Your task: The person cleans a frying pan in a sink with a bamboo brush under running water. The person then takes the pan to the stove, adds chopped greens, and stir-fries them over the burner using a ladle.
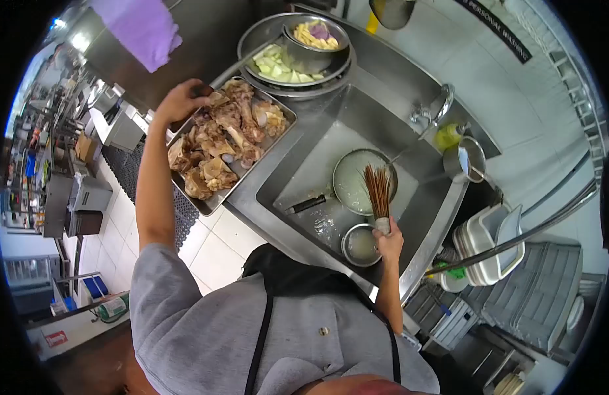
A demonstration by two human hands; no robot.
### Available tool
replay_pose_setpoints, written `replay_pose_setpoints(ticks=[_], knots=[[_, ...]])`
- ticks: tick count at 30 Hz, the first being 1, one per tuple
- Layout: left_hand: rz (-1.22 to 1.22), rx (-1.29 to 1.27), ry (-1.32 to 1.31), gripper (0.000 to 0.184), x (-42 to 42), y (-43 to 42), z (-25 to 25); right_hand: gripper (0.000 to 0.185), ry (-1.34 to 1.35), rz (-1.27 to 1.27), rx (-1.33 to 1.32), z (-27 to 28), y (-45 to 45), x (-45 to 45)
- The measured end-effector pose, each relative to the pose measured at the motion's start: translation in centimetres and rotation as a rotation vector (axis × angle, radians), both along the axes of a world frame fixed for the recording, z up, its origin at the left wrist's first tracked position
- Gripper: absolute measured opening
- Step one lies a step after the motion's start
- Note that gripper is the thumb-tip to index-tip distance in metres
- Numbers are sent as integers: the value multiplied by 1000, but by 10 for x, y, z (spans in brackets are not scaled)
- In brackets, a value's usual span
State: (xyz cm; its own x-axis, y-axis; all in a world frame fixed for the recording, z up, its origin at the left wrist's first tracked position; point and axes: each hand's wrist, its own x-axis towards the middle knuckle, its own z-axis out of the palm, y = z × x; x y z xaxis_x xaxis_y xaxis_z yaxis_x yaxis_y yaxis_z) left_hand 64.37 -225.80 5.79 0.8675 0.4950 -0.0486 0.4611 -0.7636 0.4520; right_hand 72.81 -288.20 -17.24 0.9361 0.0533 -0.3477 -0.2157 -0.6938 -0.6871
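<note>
My right hand [389, 239] is wrapped round the pale handle of a bamboo wok brush [377, 188], its brown bristles spread over the sink. Beneath the bristles lies a wide round pan [354, 176] with cloudy liquid and a black grip. A smaller metal bowl [362, 246] of cloudy liquid sits nearer me. At the far left corner of a metal tray [215, 200], my left hand [183, 101] has its fingers curled by a dark piece, perhaps a handle's end; what it grips is unclear. Large cooked meat bones [225, 131] fill the tray.
The steel sink [298, 158] has a tap [439, 108] at its far right. Behind the tray stand stacked bowls with chopped pale green vegetable [281, 68] and cut yellow pieces [311, 34]. White tubs [485, 243] stand right. A purple cloth [136, 29] hangs upper left.
</note>
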Motion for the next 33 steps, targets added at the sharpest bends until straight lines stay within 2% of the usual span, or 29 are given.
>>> replay_pose_setpoints(ticks=[1, 2, 3, 4, 5, 7, 8, 9, 10, 11, 12, 13, 14, 16, 17, 18, 19, 20, 21, 22, 23, 24, 25, 26, 27, 29, 31, 33], knots=[[56, 100, -28, 73, 2, -2, 5, 69, -202, 138, 47, -9, -5, 5], [37, 568, -166, 66, 4, -10, 6, 70, -384, 255, 85, -20, -11, -1], [68, 692, -295, 50, 17, -48, 27, 58, -205, 119, 0, 21, 0, -9], [207, 610, -526, 36, 35, -77, 17, 61, 94, 21, -72, 41, 1, -10], [124, 543, -497, 36, 64, -110, -20, 64, -180, 10, -52, 19, -12, -20], [-170, 32, -983, 26, 109, -188, -83, 65, -142, -20, -273, 41, -10, -12], [-277, -270, -865, 24, 142, -235, -113, 65, 48, -81, -155, 51, -13, -2], [-334, -568, -629, 23, 185, -291, -135, 65, 234, -133, -33, 62, -11, 13], [-379, -866, -447, 23, 231, -339, -157, 63, 305, -132, 72, 78, -6, 24], [-397, -1185, -326, 23, 271, -377, -176, 63, 312, -129, 59, 62, -11, 28], [-377, -1424, -286, 24, 303, -405, -183, 64, 129, -2, 74, 36, -15, 37], [-237, -1574, -257, 24, 312, -426, -154, 64, 33, 62, 85, 27, -11, 60], [-236, -1576, -258, 24, 317, -425, -160, 65, -65, 125, 92, 18, -7, 83], [-178, -821, -284, 26, 279, -411, -219, 66, -271, 344, -416, 10, 20, 83], [-155, -434, -296, 30, 261, -394, -248, 66, -259, 373, -412, -5, 26, 79], [-91, -415, -258, 30, 220, -371, -301, 71, -62, 483, -551, -28, 32, 77], [-111, -311, -230, 45, 169, -346, -360, 77, 145, 590, -691, -45, 40, 74], [-84, -274, 319, 62, 127, -330, -358, 68, 163, 711, -673, -48, 52, 64], [-212, -337, 371, 67, 74, -309, -476, 59, 176, 838, -660, -42, 60, 51], [-263, -448, 820, 63, 64, -290, -442, 53, 195, 869, -539, -39, 75, 63], [-273, -509, 1024, 58, 64, -287, -419, 48, 221, 897, -417, -36, 90, 76], [-268, -526, 1095, 54, 62, -291, -409, 48, 255, 862, -562, -49, 101, 97], [-251, -529, 1120, 49, 70, -292, -397, 48, 266, 811, -702, -64, 114, 120], [-214, -518, 1091, 45, 63, -298, -388, 48, 36, 732, -723, -92, 107, 121], [-178, -508, 1061, 42, 56, -305, -379, 48, 63, 757, -736, -86, 102, 92], [-103, -438, 919, 35, 79, -285, -364, 52, 40, 985, -684, -69, 109, 76], [-110, -326, 771, 27, 64, -296, -353, 56, 544, 690, -424, -35, 139, 102], [-137, -443, 855, 28, 56, -302, -348, 43, 261, 739, -646, -64, 128, 112]])
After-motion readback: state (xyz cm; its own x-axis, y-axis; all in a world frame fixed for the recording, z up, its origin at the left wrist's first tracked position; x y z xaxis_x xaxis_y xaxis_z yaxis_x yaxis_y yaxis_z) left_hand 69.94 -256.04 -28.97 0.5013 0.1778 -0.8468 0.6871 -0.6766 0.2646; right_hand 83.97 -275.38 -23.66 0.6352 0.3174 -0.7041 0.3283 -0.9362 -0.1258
